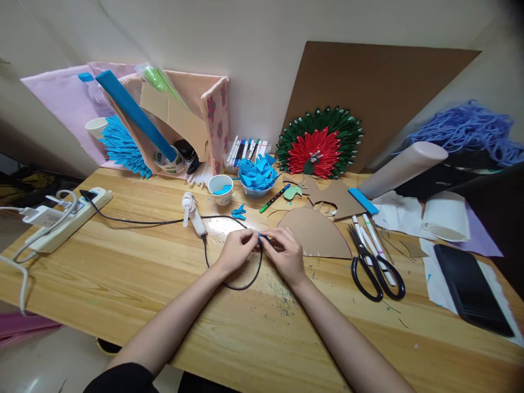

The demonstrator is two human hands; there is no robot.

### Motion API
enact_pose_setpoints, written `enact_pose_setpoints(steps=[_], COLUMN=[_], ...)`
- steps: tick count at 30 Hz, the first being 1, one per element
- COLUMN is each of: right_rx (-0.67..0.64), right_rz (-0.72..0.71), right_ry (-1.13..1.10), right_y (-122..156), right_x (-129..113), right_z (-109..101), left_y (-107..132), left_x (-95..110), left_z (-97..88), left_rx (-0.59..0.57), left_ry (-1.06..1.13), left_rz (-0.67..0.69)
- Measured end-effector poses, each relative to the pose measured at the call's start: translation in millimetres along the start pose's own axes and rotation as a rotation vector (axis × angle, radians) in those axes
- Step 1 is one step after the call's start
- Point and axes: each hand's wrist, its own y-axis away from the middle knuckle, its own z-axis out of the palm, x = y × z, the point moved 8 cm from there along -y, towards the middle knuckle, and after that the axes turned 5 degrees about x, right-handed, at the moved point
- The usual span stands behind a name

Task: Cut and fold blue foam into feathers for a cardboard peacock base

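Observation:
My left hand (240, 250) and my right hand (285, 252) meet over the middle of the table, fingers pinched together. Between their fingertips a speck of blue paper (259, 235) shows; most of it is hidden. A black cord (245, 287) loops on the table around and beneath my left hand. It runs to a white glue gun (194, 216) standing to the left. Just beyond my hands lie a few folded blue paper pieces (238, 212). Behind them are a paper cup (221, 191) with blue paper inside and a bowl (257, 191) heaped with folded blue pieces.
A cardboard half-disc (317, 232) lies right of my hands, with black-handled scissors (370, 265) and a phone (470, 286) farther right. A power strip (67, 221) sits at left. At the back stand a red-and-green fan-shaped craft (319, 143) and a pink box (215, 125).

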Motion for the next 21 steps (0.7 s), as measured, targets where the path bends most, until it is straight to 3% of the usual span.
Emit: enact_pose_setpoints(steps=[5,9,15,21], right_rx=[0.011,0.029,0.044,0.030], right_rz=[0.003,-0.005,0.019,0.051], right_ry=[0.005,0.032,0.031,0.015], right_y=[-1,-1,-1,0], right_x=[0,0,2,5], right_z=[-1,-3,-3,-1], left_y=[2,2,3,7], left_x=[11,23,29,38], left_z=[-2.4,-8.3,-14.2,-12.0], left_rx=[-0.067,-0.039,0.066,0.070], left_ry=[-0.227,-0.414,-0.402,-0.420], left_rz=[0.113,0.237,0.309,0.429])
